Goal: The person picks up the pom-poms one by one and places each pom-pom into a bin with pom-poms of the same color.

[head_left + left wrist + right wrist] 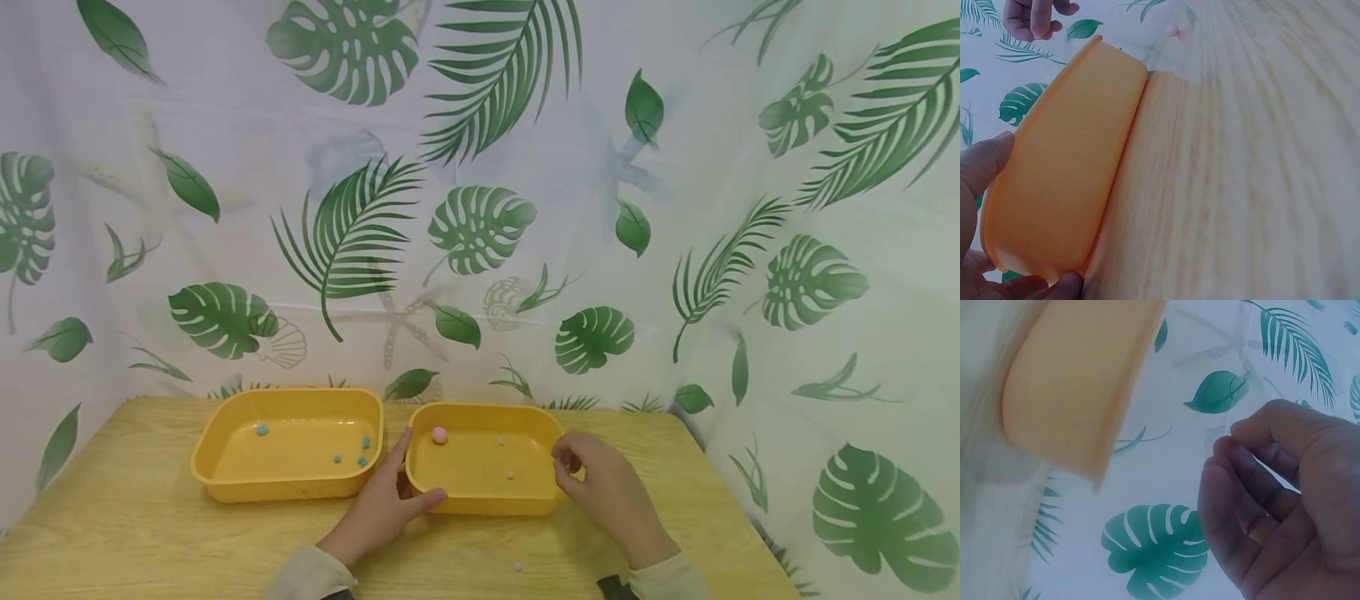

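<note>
My left hand (386,500) grips the left end of a yellow plastic tray (487,505), thumb at its front rim and fingers along the end wall. Inside this tray lie a larger pink ball (439,435) and two tiny pink balls, one of them a pink bead-sized ball (510,475) near the middle. Over the tray's right rim hangs my right hand (607,487), fingers bent and fingertips drawn close to the thumb. In the right wrist view the right fingertips (1213,478) bunch together beside the tray wall (1079,381); I cannot tell whether they pinch something.
A second yellow tray (262,490) stands to the left, holding several small blue pieces, with one blue ball (262,429) apart from the others. Another tiny pink ball (517,566) lies on the wooden table (450,558) in front. A leaf-patterned sheet (480,350) hangs behind and at the sides.
</note>
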{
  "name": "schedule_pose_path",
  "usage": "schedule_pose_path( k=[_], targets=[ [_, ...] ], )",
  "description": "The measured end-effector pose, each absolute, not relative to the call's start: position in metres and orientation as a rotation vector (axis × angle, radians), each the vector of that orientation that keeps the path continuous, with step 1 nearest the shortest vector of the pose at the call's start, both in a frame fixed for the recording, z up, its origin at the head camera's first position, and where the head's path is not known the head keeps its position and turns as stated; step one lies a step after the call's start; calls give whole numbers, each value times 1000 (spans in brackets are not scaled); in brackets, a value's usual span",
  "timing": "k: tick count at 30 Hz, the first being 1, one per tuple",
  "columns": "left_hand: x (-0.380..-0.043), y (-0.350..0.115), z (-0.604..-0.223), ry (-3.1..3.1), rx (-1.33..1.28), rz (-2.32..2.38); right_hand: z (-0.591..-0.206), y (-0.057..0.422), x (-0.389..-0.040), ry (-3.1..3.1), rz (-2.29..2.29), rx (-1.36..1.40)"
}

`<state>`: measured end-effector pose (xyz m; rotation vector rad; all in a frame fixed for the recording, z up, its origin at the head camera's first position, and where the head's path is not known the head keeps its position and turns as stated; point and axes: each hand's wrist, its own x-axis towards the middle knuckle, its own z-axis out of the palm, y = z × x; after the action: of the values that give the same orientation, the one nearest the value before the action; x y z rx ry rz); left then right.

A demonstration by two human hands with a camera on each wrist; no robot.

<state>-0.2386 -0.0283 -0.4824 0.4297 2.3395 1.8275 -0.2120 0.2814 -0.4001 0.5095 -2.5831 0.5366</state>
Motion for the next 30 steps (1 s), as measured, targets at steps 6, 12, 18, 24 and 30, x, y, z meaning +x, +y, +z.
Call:
schedule_pose_path(
  k=[6, 12, 18, 24, 30],
  targets=[
    [-240, -32, -482, 2372, 413, 1804, -404, 281, -219, -2542, 486, 515],
    [-238, -34, -480, 2394, 396, 1791, -404, 278, -219, -2555, 509, 489],
    [-241, -37, -485, 2392, 414, 1784, -406, 278, -220, -2579, 521, 474],
    [-243, -34, -490, 2346, 441, 1811, -408, 280, -216, -2632, 526, 425],
    [-243, -33, -490, 2315, 468, 1855, -413, 280, -218, -2648, 500, 422]
  ],
)
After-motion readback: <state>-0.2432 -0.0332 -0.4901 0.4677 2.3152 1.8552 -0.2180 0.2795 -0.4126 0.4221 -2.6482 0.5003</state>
